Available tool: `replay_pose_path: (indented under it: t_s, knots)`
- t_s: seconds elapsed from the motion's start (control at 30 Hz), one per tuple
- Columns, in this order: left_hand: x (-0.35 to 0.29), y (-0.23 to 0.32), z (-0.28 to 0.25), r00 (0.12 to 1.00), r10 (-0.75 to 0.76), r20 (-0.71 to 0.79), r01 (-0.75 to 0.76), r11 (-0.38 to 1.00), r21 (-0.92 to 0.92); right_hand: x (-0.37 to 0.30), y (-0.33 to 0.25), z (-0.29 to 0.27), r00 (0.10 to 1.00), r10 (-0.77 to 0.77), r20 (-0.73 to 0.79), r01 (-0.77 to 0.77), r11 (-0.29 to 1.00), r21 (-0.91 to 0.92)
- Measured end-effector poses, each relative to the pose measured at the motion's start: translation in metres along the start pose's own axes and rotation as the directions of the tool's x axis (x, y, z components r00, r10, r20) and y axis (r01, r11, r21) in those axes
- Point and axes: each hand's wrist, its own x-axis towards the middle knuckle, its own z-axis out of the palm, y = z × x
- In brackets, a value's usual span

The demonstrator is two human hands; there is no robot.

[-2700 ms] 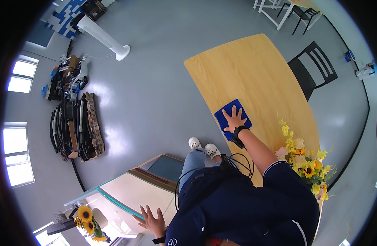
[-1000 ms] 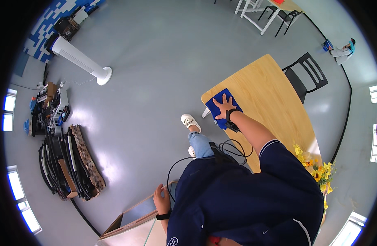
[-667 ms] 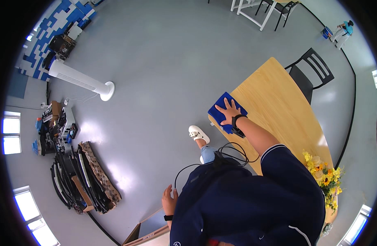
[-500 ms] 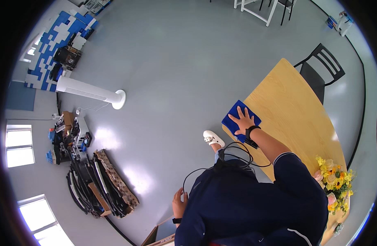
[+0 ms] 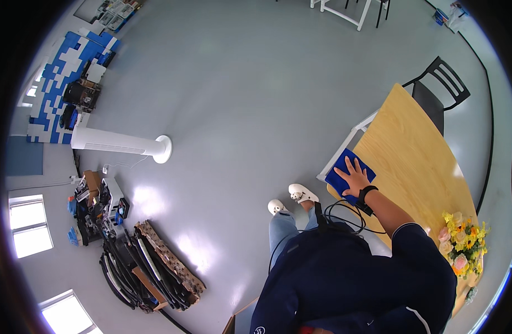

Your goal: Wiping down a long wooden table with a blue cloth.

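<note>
My right hand (image 5: 356, 179) lies flat on a folded blue cloth (image 5: 337, 182), fingers spread. The cloth rests at the left end of a light wood table (image 5: 414, 150), over its edge. A black band (image 5: 367, 192) circles my right wrist. Loops of black cable (image 5: 345, 207) hang close by, between that wrist and my body. My left hand does not show; only the dark sleeve on that side is visible.
Artificial flowers (image 5: 461, 245) stand on the table's right side. A black chair (image 5: 431, 106) is at its far side, and a white frame leg (image 5: 345, 147) shows below its left edge. Leftward on the grey floor are a white tower fan (image 5: 119, 143) and piled black tubes (image 5: 147, 273).
The cloth and my right hand have drawn back toward the table, exposing its white leg. My left hand has gone out of sight. A second white shoe now shows as the view shifts.
</note>
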Motion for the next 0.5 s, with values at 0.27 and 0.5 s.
replay_pose_path:
  t_s: [0.27,0.5]
  knots:
    - [0.082,0.124,0.000,0.941,0.172,0.292,-0.208,0.973,0.097,0.000,-0.007,0.008,1.000,0.016,-0.005,-0.017,0.999,-0.052]
    - [0.026,0.325,0.034,0.902,0.362,0.236,-0.389,0.918,0.081,-0.016,-0.013,0.040,0.940,0.334,-0.063,-0.318,0.930,0.184]
